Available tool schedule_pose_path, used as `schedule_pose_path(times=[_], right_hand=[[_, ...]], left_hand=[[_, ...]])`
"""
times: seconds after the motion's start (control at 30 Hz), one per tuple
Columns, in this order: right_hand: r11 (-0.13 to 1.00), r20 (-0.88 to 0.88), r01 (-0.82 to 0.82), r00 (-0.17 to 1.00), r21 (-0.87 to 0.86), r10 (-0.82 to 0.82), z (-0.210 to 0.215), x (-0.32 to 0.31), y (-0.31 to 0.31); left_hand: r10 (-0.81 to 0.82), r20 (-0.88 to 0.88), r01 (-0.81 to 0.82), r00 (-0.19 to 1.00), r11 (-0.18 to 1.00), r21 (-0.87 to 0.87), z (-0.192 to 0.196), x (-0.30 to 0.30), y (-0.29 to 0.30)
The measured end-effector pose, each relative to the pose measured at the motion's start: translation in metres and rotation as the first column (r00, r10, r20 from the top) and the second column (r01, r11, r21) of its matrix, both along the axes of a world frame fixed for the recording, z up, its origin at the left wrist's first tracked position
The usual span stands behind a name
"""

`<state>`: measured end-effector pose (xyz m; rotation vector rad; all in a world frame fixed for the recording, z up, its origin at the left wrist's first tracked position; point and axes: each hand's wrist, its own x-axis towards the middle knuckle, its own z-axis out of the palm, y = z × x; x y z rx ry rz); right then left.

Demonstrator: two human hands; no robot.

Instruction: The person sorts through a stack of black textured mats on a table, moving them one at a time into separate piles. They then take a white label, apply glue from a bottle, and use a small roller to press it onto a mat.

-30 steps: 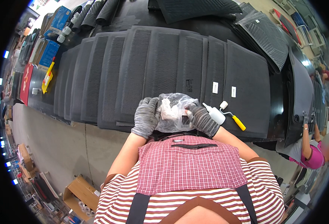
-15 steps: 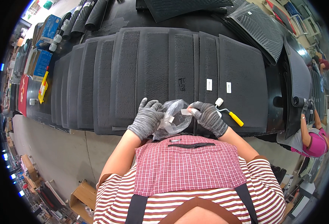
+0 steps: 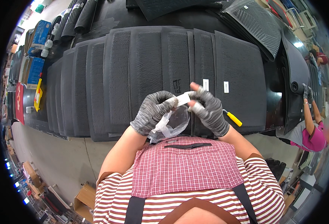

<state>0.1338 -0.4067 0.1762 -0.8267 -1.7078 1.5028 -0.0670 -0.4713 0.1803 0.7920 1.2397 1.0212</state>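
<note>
Ribbed black mats (image 3: 149, 71) overlap in a row across the tabletop (image 3: 108, 18). Over their near edge, the left hand (image 3: 152, 113) in a grey knit glove pinches a crinkly clear bag (image 3: 171, 125) and one end of a small white label (image 3: 182, 99); the gloved right hand (image 3: 206, 110) pinches the other end. A yellow-handled tool (image 3: 233, 118) lies just right.

The left hand (image 3: 152, 114) and right hand (image 3: 208, 110) wear grey speckled gloves with pale fingertips. Between them sits a white label strip (image 3: 182, 99) above a clear plastic bag (image 3: 171, 125). The mats (image 3: 146, 74) on the counter (image 3: 97, 28) are black with ribbed texture; two carry small white tags (image 3: 225, 86). At four o'clock from the right hand lies a tool with a yellow handle (image 3: 233, 119). The apron bib (image 3: 187, 164) is red-and-white check over a red-and-white striped shirt (image 3: 112, 190). At ten o'clock stand blue boxes (image 3: 37, 48).
</note>
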Motion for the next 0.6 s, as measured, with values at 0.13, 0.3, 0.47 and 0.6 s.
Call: schedule_pose_path(times=[0.13,0.3,0.47,0.6], right_hand=[[0.774,-0.003,-0.001,1.000,-0.634,-0.001,0.012,0.002,0.024],[0.831,0.123,0.058,0.992,-0.554,0.013,0.000,-0.005,0.030],[0.997,0.370,-0.076,0.925,-0.030,0.081,-0.022,-0.006,0.063],[0.922,0.573,-0.377,0.739,-0.084,0.354,-0.044,-0.008,0.077]], left_hand=[[0.048,-0.067,-0.048,0.997,0.999,0.005,-0.002,0.002,0.007],[0.061,-0.207,-0.048,0.977,0.997,0.067,-0.012,0.010,0.015],[0.023,-0.488,0.089,0.872,0.975,0.205,-0.058,0.007,0.006],[-0.182,-0.770,0.414,0.611,0.903,0.116,-0.055,0.009,-0.003]])
